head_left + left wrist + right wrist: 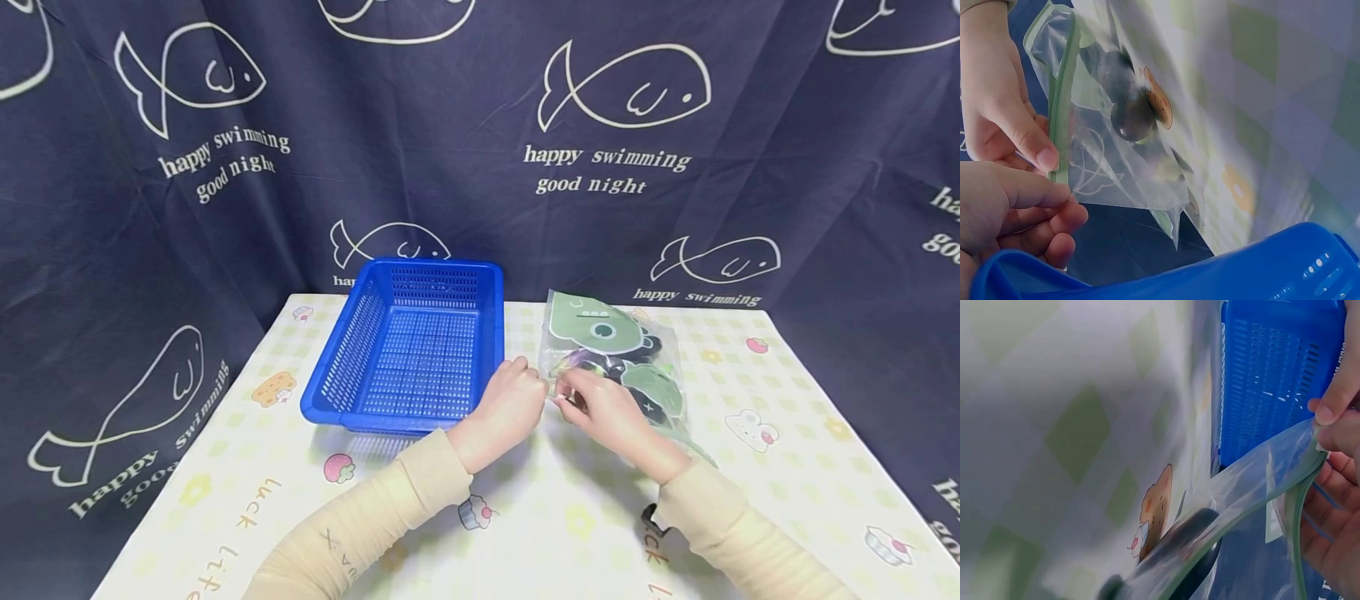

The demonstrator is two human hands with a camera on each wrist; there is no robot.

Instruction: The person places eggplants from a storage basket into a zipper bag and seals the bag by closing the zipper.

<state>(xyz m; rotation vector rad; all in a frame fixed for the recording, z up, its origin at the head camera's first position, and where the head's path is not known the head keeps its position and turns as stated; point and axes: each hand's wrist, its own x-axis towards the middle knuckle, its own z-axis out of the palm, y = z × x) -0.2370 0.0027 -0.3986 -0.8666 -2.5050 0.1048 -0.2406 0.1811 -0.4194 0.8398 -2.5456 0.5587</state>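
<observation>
A clear zip-top bag (602, 327) with a green seal and green cartoon print stands to the right of the basket, in front of my hands in the head view. Dark rounded items (1133, 115) show through its plastic. My left hand (513, 398) pinches one end of the green zip strip (1063, 115) between thumb and fingers. Close beside it, my right hand (603, 410) pinches the same strip a little further along. From the right wrist view, the two edges of the strip part away from the fingers, so the mouth gapes there.
An open blue plastic basket (420, 367) with slotted walls sits just left of my hands. A pale checked cloth with cartoon prints covers the table (540, 533). Dark blue fabric (480, 192) with fish drawings hangs behind it.
</observation>
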